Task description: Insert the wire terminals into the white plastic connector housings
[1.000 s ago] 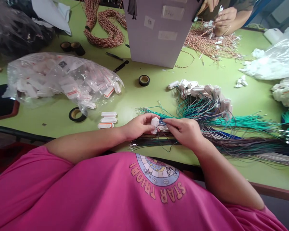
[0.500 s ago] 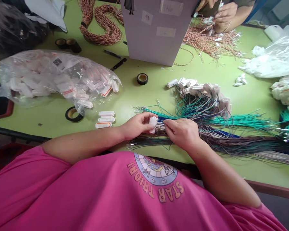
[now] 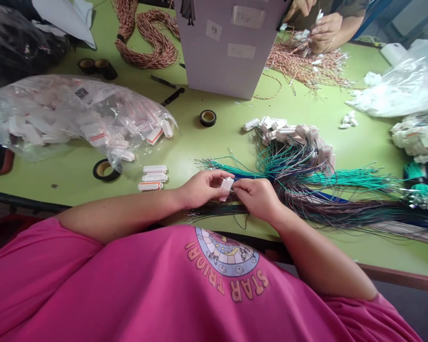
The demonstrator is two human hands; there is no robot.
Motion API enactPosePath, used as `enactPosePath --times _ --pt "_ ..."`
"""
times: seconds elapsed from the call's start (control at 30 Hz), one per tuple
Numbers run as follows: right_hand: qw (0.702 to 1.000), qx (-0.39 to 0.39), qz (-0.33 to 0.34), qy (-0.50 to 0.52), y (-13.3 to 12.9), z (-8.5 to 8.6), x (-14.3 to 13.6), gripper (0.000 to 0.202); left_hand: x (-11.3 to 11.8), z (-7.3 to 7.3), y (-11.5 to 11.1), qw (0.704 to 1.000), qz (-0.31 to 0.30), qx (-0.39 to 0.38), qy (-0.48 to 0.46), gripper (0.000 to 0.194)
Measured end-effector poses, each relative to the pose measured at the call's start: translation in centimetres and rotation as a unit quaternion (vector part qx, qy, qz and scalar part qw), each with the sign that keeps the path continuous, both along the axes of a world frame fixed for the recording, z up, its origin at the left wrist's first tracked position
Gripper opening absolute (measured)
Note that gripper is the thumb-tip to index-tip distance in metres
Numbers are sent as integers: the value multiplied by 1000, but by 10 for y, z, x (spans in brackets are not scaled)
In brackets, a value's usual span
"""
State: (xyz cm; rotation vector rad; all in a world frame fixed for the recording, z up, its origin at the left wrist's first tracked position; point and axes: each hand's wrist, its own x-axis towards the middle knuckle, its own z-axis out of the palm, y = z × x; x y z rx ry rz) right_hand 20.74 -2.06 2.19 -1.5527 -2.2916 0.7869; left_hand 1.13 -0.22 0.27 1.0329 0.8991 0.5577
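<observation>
White connector housing is resting in the left hand's grasp near the table's front edge, while the right hand is pinching its fingertips together at the housing's side; what lies between them is too small to tell. Teal and dark wires are spreading rightward. Three loose housings are lying leftward. Beyond, a black tape roll is lying flat and a purple-grey box is standing.
</observation>
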Motion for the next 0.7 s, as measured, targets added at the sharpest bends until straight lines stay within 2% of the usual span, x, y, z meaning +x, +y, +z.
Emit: enactPosePath --times 0.27,0.37,0.43,0.47,0.57,0.63,0.7 --pt "996 -35 -10 75 8 0 7 24 1 6 2 1000 -14 -2 -17 35" --pt "994 47 -7 95 10 8 8 27 -1 8 4 999 2 -14 -41 38" --pt "992 115 9 48 8 16 5 30 -2 7 4 998 14 -4 -60 43" --pt "992 121 27 10 6 21 3 29 -3 6 3 997 15 6 -69 45" --pt "995 67 43 -61 1 40 11 19 -4 2 1 997 -5 17 -77 52" --pt "996 79 -40 1 -2 53 33 16 -4 -4 2 998 -26 9 -50 55" --pt "970 109 -191 107 -6 60 66 21 -3 -10 3 999 -45 21 -14 55"
